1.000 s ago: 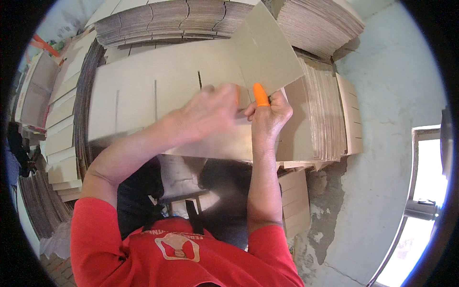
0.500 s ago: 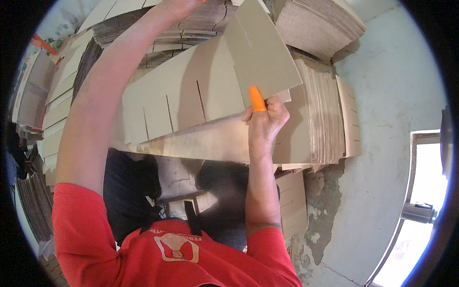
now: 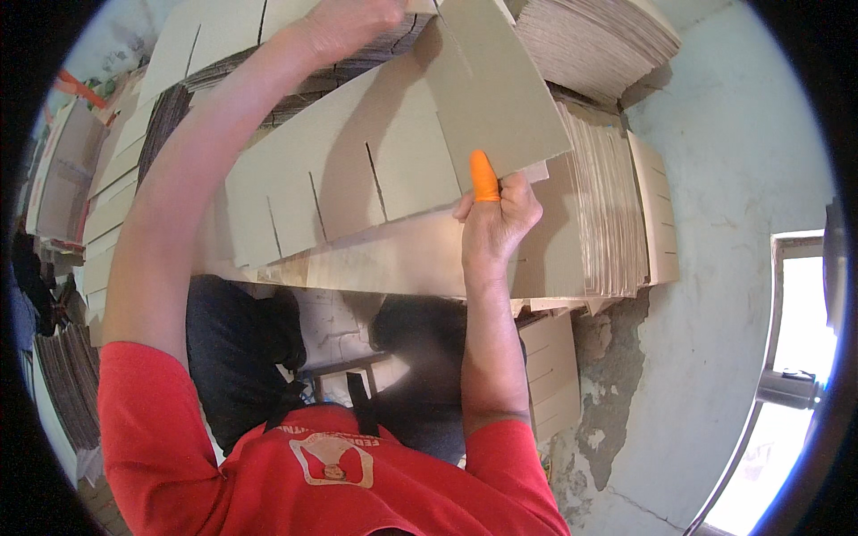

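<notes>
My right hand (image 3: pixel 500 214), an orange finger cot (image 3: pixel 484 176) on its thumb, is closed on the lower right corner of a grey-brown cardboard sheet (image 3: pixel 393 143). Slots run in from that sheet's near edge, and a plain panel (image 3: pixel 500 89) overlaps its right end. At the upper edge of the view my left hand (image 3: pixel 362 25) has its fingers curled at the near edge of another slotted sheet (image 3: pixel 223 40) on top of a stack. Its fingertips are partly cut off by the picture's edge.
Tall stacks of cardboard (image 3: pixel 594 45) stand at the far right, with upright sheets (image 3: pixel 603 205) packed below them beside a peeling wall (image 3: pixel 715 161). More slotted cardboard (image 3: pixel 112 196) lies at left, near a carton (image 3: pixel 67 170). A bright doorway (image 3: pixel 795 313) is at far right.
My left hand has come nearer to me, and the top slotted sheet under it has slid the same way over the stack. My right hand keeps its hold almost unmoved.
</notes>
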Demonstrator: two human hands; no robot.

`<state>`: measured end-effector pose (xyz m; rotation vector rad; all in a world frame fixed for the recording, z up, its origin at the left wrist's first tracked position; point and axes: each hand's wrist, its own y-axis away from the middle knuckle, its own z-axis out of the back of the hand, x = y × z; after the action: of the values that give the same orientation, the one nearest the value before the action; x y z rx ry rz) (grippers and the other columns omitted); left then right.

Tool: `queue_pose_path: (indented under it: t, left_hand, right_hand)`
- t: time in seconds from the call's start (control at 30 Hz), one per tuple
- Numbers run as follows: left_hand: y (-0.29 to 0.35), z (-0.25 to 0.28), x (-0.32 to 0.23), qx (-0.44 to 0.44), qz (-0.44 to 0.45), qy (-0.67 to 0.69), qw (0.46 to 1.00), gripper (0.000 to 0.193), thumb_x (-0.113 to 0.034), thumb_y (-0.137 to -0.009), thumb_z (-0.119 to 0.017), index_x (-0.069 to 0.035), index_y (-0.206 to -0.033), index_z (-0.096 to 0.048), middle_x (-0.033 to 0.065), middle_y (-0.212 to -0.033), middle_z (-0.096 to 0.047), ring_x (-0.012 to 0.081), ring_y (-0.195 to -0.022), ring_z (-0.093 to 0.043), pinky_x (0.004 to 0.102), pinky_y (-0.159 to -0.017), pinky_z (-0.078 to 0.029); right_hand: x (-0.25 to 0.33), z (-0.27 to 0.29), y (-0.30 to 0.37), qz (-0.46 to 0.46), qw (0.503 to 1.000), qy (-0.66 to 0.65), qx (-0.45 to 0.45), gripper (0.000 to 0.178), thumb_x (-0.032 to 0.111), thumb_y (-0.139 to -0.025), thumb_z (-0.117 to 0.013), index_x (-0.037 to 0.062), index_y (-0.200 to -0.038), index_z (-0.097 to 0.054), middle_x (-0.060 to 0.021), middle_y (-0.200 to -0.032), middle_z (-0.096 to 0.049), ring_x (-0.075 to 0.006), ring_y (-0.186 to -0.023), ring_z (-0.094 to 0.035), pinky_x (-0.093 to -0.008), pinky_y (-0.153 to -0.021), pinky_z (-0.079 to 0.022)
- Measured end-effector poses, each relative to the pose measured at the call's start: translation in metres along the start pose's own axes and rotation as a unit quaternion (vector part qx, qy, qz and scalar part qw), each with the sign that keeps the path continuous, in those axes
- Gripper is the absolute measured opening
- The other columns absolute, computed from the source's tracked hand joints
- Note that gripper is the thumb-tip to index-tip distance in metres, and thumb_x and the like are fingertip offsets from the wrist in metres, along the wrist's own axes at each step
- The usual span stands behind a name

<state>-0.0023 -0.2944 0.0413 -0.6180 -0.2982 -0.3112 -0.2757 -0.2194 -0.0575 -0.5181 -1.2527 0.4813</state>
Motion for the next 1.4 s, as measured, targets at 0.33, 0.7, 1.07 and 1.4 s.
queue_pose_path:
  t: [0.33,0.7,1.07,1.4]
  left_hand:
    - [0.039,0.036,-0.072,-0.020,-0.093,0.000,0.995,0.021,-0.007,-0.072,-0.063,0.002,-0.090,-0.063,0.0090,-0.095,-0.058,0.0209,-0.095,-0.057,0.0267,-0.066,-0.057]
    - [0.089,0.123,-0.101,0.019,0.035,0.194,0.980,0.018,-0.006,-0.076,-0.062,0.001,-0.092,-0.066,0.0140,-0.086,-0.065,0.0286,-0.090,-0.065,0.0387,-0.065,-0.056]
    - [0.105,0.101,-0.034,0.188,0.156,0.213,0.946,0.033,-0.030,-0.080,-0.073,-0.009,-0.106,-0.070,0.0185,-0.092,-0.068,0.0380,-0.089,-0.066,0.0464,-0.078,-0.052]
    - [0.245,0.139,-0.055,0.174,0.293,0.250,0.906,0.036,-0.026,-0.082,-0.073,-0.005,-0.111,-0.069,0.0193,-0.100,-0.067,0.0382,-0.091,-0.064,0.0416,-0.080,-0.051]
  right_hand:
    - [0.035,-0.004,-0.005,-0.028,0.987,0.156,0.014,0.073,0.000,-0.084,-0.068,0.0053,-0.146,-0.029,-0.0185,-0.076,-0.067,-0.0335,-0.058,-0.064,-0.0386,-0.054,-0.050]
    - [0.110,-0.003,-0.026,0.026,0.926,0.317,0.203,0.076,-0.013,-0.076,-0.051,0.0066,-0.147,-0.034,-0.0228,-0.080,-0.064,-0.0361,-0.072,-0.064,-0.0408,-0.065,-0.053]
    - [0.037,-0.096,-0.115,-0.064,0.782,0.361,0.504,0.035,0.000,-0.084,-0.058,-0.0012,-0.118,-0.062,-0.0232,-0.103,-0.068,-0.0281,-0.082,-0.071,-0.0403,-0.069,-0.055]
    - [0.060,0.051,-0.012,0.097,0.876,0.426,0.204,0.048,0.020,-0.086,-0.070,0.0103,-0.131,-0.057,-0.0189,-0.093,-0.068,-0.0320,-0.076,-0.069,-0.0414,-0.065,-0.054]
